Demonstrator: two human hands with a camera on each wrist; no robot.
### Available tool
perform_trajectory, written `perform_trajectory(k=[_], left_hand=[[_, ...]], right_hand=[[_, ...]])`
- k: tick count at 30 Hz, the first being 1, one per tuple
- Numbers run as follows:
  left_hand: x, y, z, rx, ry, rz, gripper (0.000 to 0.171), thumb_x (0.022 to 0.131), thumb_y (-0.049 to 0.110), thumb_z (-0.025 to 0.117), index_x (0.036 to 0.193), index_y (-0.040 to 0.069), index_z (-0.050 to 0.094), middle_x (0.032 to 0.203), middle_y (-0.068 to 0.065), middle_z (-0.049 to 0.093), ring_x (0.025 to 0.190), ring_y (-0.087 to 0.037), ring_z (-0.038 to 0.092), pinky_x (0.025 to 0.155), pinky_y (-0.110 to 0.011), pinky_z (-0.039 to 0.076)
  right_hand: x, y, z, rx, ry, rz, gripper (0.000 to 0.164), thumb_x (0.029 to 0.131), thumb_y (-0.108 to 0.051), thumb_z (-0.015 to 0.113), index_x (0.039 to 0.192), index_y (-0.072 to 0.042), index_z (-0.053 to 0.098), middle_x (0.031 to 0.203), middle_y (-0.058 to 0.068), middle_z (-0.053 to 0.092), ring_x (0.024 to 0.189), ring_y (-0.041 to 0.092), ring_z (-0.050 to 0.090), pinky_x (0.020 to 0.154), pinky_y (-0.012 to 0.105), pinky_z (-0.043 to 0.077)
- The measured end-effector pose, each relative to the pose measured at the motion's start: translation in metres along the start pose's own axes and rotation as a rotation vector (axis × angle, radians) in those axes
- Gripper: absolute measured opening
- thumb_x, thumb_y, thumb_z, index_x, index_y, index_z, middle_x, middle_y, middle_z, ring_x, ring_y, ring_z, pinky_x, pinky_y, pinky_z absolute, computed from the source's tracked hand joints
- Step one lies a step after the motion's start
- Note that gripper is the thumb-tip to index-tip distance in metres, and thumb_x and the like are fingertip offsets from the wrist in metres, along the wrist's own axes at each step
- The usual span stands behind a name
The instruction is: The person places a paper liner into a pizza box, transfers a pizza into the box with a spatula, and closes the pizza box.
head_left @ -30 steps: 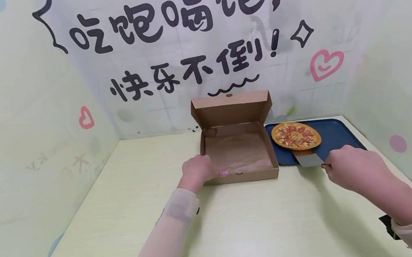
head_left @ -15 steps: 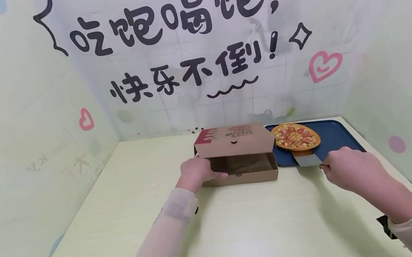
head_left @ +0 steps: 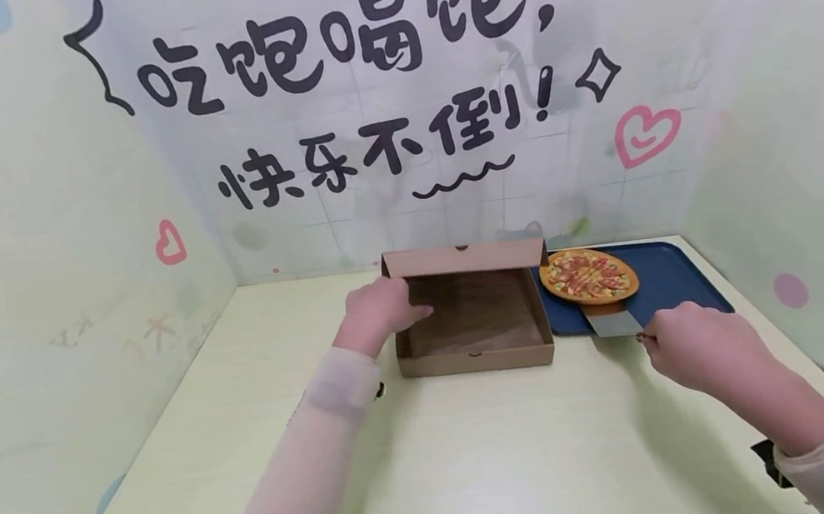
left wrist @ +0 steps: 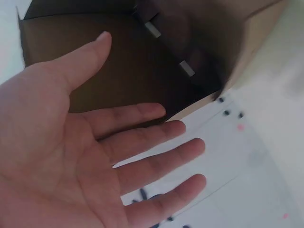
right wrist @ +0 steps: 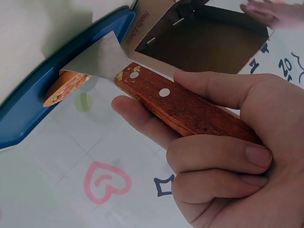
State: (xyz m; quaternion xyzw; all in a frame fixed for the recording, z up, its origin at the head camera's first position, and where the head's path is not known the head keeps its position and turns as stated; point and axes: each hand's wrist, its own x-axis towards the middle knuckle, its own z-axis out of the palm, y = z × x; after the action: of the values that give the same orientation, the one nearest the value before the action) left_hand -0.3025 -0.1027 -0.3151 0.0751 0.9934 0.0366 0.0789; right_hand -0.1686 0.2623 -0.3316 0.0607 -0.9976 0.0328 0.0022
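Note:
A brown cardboard pizza box (head_left: 476, 362) sits on the table, its lid (head_left: 458, 260) part-way up. My left hand (head_left: 378, 307) is at the box's left side, close to the lid; in the left wrist view its fingers (left wrist: 142, 142) are straight and spread, gripping nothing. My right hand (head_left: 708, 347) grips a spatula by its riveted wooden handle (right wrist: 180, 107). The metal blade (head_left: 615, 322) reaches under the near edge of a pizza (head_left: 589, 276). That pizza, topped with red and yellow pieces, lies tilted on a blue tray (head_left: 670, 272).
The pale wooden table (head_left: 493, 449) spreads in front of the box. A printed back wall (head_left: 349, 230) stands right behind the box and tray, and side walls rise at left and right. The tray touches or nearly touches the box's right side.
The lid swung down from steeply raised, showing its printed top, then lifted part-way again. My left hand shifted up and left from the box's front corner. The right hand and spatula stayed nearly still.

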Motion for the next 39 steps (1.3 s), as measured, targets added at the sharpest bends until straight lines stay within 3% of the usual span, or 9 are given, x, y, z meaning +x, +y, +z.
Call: perform_trajectory(k=[5,9,13,16,19,22,27,34,39], left_hand=[[0.016,0.001,-0.035,-0.007,0.166,0.058,0.032,0.106,0.04,0.061,0.098,0.01,0.07,0.099,-0.008,0.071,0.086,-0.027,0.067,0.078,-0.049,0.059],[0.032,0.002,-0.057,-0.047,0.332,0.094,0.022,0.102,0.023,0.056,0.094,0.006,0.068,0.101,-0.012,0.069,0.085,-0.03,0.066,0.072,-0.05,0.058],[0.045,0.001,-0.072,-0.094,0.416,0.132,0.024,0.099,0.016,0.052,0.107,0.001,0.068,0.114,-0.015,0.066,0.094,-0.032,0.065,0.078,-0.051,0.06],[0.055,-0.001,-0.077,-0.16,0.406,0.164,0.036,0.1,0.015,0.051,0.128,-0.005,0.062,0.131,-0.02,0.063,0.11,-0.035,0.064,0.096,-0.051,0.058],[0.065,-0.006,-0.077,-0.255,0.362,0.182,0.049,0.103,0.016,0.051,0.146,-0.006,0.05,0.15,-0.024,0.051,0.131,-0.037,0.057,0.116,-0.05,0.049],[0.071,-0.01,-0.073,-0.346,0.316,0.193,0.058,0.105,0.018,0.051,0.156,-0.005,0.038,0.161,-0.026,0.038,0.145,-0.037,0.047,0.126,-0.048,0.04],[0.072,-0.015,-0.062,-0.434,0.286,0.195,0.06,0.105,0.018,0.05,0.158,-0.004,0.034,0.165,-0.025,0.033,0.147,-0.036,0.044,0.127,-0.048,0.039],[0.067,-0.015,-0.058,-0.449,0.343,0.217,0.055,0.105,0.018,0.051,0.156,0.0,0.04,0.164,-0.021,0.036,0.148,-0.035,0.044,0.127,-0.049,0.039],[0.063,-0.013,-0.062,-0.439,0.369,0.228,0.049,0.105,0.018,0.052,0.151,0.002,0.045,0.163,-0.019,0.034,0.142,-0.036,0.048,0.125,-0.048,0.041]], right_hand=[[0.001,0.002,0.001,-0.001,-0.008,0.008,0.042,0.103,-0.025,0.063,0.062,-0.021,0.055,0.06,0.001,0.049,0.054,0.018,0.049,0.048,0.036,0.037],[0.001,0.003,0.003,-0.002,-0.002,0.009,0.041,0.103,-0.026,0.063,0.063,-0.022,0.055,0.061,0.001,0.051,0.055,0.018,0.05,0.047,0.037,0.038],[0.0,0.005,0.003,-0.003,-0.003,0.013,0.036,0.102,-0.026,0.064,0.067,-0.022,0.058,0.062,0.001,0.053,0.056,0.019,0.051,0.047,0.038,0.038],[0.001,0.006,0.003,-0.006,-0.006,0.02,0.033,0.102,-0.026,0.065,0.07,-0.021,0.061,0.063,0.002,0.054,0.057,0.019,0.052,0.048,0.039,0.039],[0.001,0.007,0.003,-0.009,0.001,0.022,0.032,0.102,-0.026,0.065,0.071,-0.021,0.062,0.064,0.003,0.056,0.058,0.02,0.054,0.048,0.041,0.041],[0.001,0.009,0.004,-0.013,0.01,0.019,0.03,0.102,-0.026,0.065,0.072,-0.021,0.062,0.065,0.003,0.056,0.058,0.021,0.055,0.048,0.042,0.042],[0.001,0.011,0.009,0.003,0.018,0.005,0.026,0.101,-0.022,0.065,0.076,-0.019,0.065,0.066,0.004,0.058,0.058,0.021,0.054,0.048,0.042,0.042],[0.003,0.022,0.02,0.143,-0.115,0.033,0.021,0.102,-0.014,0.053,0.085,-0.006,0.063,0.071,0.007,0.055,0.062,0.021,0.051,0.056,0.037,0.042],[0.008,0.027,0.024,0.171,-0.107,0.036,0.022,0.102,-0.014,0.052,0.084,-0.005,0.062,0.073,0.008,0.057,0.063,0.022,0.052,0.056,0.037,0.042]])
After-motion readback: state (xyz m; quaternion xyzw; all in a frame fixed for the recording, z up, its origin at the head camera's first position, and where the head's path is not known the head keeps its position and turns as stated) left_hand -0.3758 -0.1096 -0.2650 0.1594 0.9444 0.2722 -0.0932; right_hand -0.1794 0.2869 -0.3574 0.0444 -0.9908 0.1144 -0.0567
